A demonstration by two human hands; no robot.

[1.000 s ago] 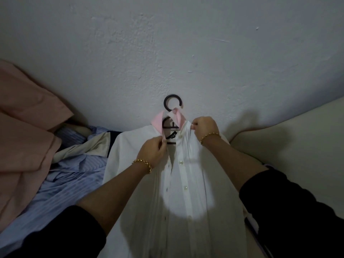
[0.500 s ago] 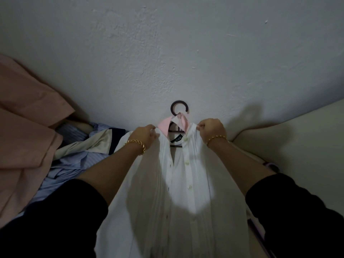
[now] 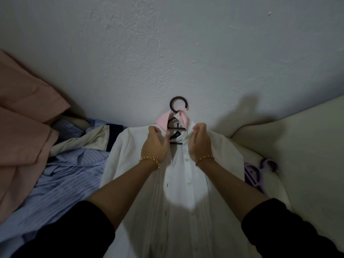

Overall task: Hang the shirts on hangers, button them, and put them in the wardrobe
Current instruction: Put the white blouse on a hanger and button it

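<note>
L hand [image 3: 155, 144] has come back in from the shoulder to the collar opening of the white shirt [image 3: 186, 202]. R hand [image 3: 201, 142] still pinches the button-side front edge just below the pink collar [image 3: 162, 121]; L fingers curve over the opposite edge, but can't tell if they've actually got cloth. Shirt lies front-up on the dark hanger [image 3: 178, 103], hook vs. the wall [image 3: 167, 43], btwn the blue striped shirt [image 3: 65, 174] and a purple hanger [image 3: 258, 174]; I'd judge hanging done, top button next, as the front looks open at the neck and the wardrobe step is not yet done.
</note>
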